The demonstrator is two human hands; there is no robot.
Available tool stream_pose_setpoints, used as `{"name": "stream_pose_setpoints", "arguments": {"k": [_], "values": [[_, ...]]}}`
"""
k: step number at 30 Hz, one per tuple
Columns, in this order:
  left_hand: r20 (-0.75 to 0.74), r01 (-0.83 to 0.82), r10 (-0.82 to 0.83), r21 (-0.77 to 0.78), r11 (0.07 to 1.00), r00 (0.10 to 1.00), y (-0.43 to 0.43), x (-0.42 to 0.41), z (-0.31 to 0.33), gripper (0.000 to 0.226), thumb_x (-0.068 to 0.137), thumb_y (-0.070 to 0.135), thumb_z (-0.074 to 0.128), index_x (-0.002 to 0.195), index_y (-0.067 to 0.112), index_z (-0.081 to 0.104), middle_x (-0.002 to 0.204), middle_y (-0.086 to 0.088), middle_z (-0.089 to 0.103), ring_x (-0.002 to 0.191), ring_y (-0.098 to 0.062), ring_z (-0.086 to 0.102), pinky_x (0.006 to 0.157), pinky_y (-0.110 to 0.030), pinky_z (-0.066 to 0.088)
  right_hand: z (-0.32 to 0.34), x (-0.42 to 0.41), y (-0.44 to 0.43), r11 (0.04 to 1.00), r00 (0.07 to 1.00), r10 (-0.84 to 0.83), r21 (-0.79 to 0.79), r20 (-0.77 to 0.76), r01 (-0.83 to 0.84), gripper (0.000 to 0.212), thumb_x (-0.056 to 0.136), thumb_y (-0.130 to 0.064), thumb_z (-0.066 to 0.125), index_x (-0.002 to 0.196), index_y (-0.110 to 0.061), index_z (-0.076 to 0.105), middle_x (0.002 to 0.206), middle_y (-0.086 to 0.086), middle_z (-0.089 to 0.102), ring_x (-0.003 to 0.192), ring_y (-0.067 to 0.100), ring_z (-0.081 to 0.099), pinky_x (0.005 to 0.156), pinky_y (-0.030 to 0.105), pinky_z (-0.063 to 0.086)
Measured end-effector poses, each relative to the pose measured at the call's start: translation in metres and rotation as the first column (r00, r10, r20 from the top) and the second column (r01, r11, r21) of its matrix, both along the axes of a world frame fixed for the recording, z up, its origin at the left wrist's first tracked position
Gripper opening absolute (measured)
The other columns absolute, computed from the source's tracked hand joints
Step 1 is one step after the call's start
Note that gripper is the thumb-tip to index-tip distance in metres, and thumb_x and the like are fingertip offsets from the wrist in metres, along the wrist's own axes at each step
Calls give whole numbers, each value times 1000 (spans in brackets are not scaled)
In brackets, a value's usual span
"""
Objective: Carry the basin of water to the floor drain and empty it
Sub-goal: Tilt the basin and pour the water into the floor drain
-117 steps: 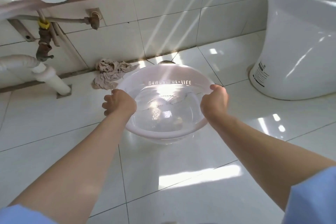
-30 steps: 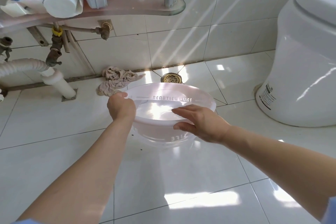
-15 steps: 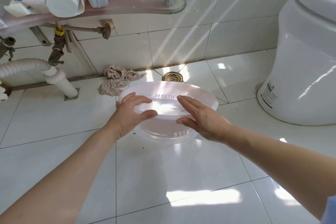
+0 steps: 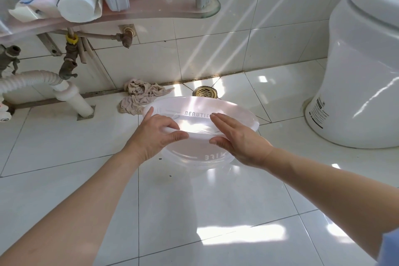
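Note:
A translucent white basin (image 4: 237, 110) with raised lettering sits low over the white floor tiles, its far rim just short of the brass floor drain (image 4: 205, 92). Some water shows inside it. My left hand (image 4: 155, 134) grips the near rim, thumb under and fingers over the edge. My right hand (image 4: 239, 138) holds the near rim beside it in the same way, fingers laid flat across the opening. The basin looks about level, and whether its base touches the floor is unclear.
A crumpled beige rag (image 4: 140, 96) lies left of the drain by the wall. A white toilet (image 4: 362, 67) stands at the right. Pipes and a white waste pipe (image 4: 71, 97) run under a shelf (image 4: 151, 9) at the upper left.
Both hands have shifted from the basin's sides to its near rim, side by side. The basin has come lower and nearer to the drain, which now shows behind it.

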State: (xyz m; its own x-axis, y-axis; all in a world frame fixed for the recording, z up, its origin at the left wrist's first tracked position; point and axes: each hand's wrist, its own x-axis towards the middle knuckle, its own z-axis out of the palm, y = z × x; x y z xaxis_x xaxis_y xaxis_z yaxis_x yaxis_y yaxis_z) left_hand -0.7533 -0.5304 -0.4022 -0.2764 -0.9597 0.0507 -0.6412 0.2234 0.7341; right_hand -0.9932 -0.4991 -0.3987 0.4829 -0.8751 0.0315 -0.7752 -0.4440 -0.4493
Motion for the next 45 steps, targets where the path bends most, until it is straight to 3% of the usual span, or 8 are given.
{"name": "stream_pose_setpoints", "arguments": {"k": [4, 8, 14, 17, 23, 30, 37, 45], "values": [[48, 37, -31, -134, 990, 998, -1, -3, -1, 86, 53, 91, 37, 83, 16, 67, 88, 5, 62, 96, -1, 47, 114, -22, 12, 0, 0, -1, 1000, 1000, -25, -2, 14, 25, 60, 95, -37, 39, 144, -6, 23, 153, 10, 26, 141, 21, 20, 108, 17, 11], [170, 118, -80, -227, 967, 982, 0, -1, -1, 90, 67, 84, 27, 109, 14, 65, 108, 2, 59, 111, -12, 49, 115, -24, 8, -2, 1, -2, 1000, 1000, -22, -5, 11, 22, 60, 95, -39, 38, 143, -6, 24, 152, 10, 26, 141, 21, 21, 106, 16, 12], [290, 182, -77, -356, 917, 954, -2, -5, 2, 76, 81, 65, 28, 86, 2, 70, 82, -9, 70, 82, -27, 64, 109, -37, 27, -2, 5, -9, 1000, 1000, 1, -20, 10, -1, 45, 96, -34, 39, 126, -1, 46, 132, 14, 52, 133, 28, 34, 105, 24, 23], [337, 217, -80, -391, 894, 938, -1, -5, 1, 70, 85, 58, 29, 84, 0, 69, 79, -10, 69, 76, -28, 65, 106, -44, 35, -3, 7, -13, 998, 999, 35, -60, -23, -36, 34, 97, -28, 40, 106, 2, 56, 101, 15, 63, 106, 33, 51, 88, 23, 31], [405, 216, -31, -419, 882, 914, -10, -3, 3, 69, 86, 58, 26, 88, 3, 68, 82, -9, 68, 79, -27, 65, 108, -45, 28, 4, 13, -21, 997, 999, -23, -75, -29, 21, 34, 98, -29, 38, 98, -3, 59, 87, 16, 64, 85, 32, 52, 67, 23, 24], [483, 198, 0, -358, 913, 875, -20, 2, 5, 35, 85, 39, 57, 101, 8, 64, 92, -6, 65, 93, -26, 61, 117, -39, 13, 16, 11, -31, 995, 995, -89, -39, 33, 91, 33, 96, -29, 42, 100, -2, 59, 93, 16, 63, 90, 32, 52, 70, 29, 32], [483, 102, 70, -321, 941, 873, -21, 7, 6, 33, 89, 36, 53, 108, 10, 62, 102, -3, 65, 103, -21, 58, 118, -33, 4, 15, -2, -29, 975, 992, -124, -192, -34, 116, 29, 96, -25, 44, 114, -9, 59, 112, 11, 58, 106, 32, 47, 83, 30, 34], [530, 72, 98, -292, 954, 843, -27, -1, 14, 30, 94, 33, 46, 107, 11, 59, 98, -4, 62, 101, -22, 56, 118, -36, 3, 16, 0, -32, 952, 980, -201, -236, -5, 194, 25, 96, -19, 43, 112, -6, 57, 111, 10, 59, 106, 31, 49, 78, 39, 44]]}}
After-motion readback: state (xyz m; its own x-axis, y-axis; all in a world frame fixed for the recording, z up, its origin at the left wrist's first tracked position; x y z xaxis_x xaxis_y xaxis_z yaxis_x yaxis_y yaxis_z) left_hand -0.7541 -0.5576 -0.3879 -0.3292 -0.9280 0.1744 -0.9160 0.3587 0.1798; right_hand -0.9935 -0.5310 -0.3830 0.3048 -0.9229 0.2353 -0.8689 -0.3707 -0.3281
